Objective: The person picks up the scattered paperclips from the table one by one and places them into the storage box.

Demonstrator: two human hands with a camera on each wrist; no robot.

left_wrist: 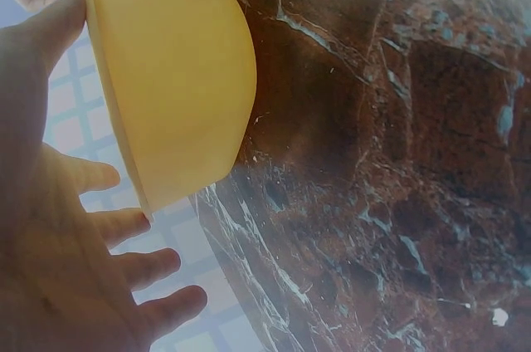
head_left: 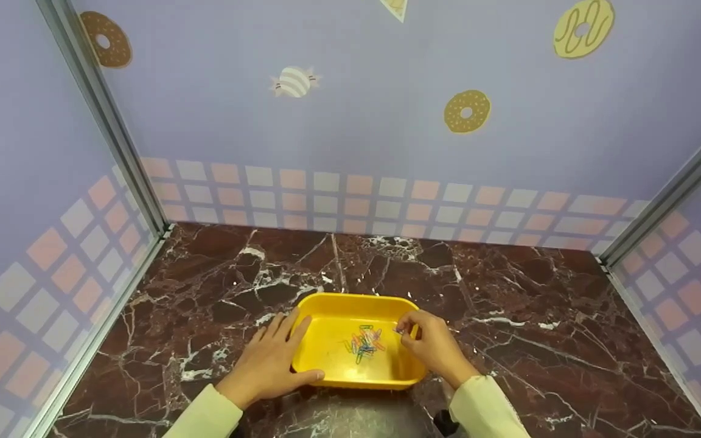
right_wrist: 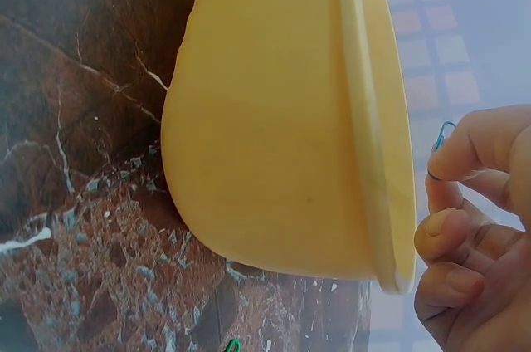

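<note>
A yellow plastic tub [head_left: 356, 384] sits on the marble-patterned tabletop, with a small heap of coloured paper clips [head_left: 364, 344] on its floor. My left hand [head_left: 268, 359] rests at the tub's left rim, its fingers straight and spread and its thumb by the front left corner. Over the right rim, my right hand [head_left: 432, 342] pinches a blue paper clip [right_wrist: 445, 134] between thumb and index finger, the other fingers curled. The right wrist view shows the clip held above the tub's edge.
Part of a green paper clip [right_wrist: 233, 345] shows at the bottom edge of the right wrist view. Behind the dark red marble tabletop [head_left: 545, 316] stands a lilac wall panel [head_left: 362, 109] printed with sweets and checks. Metal-framed side panels [head_left: 107, 121] bound the left and right.
</note>
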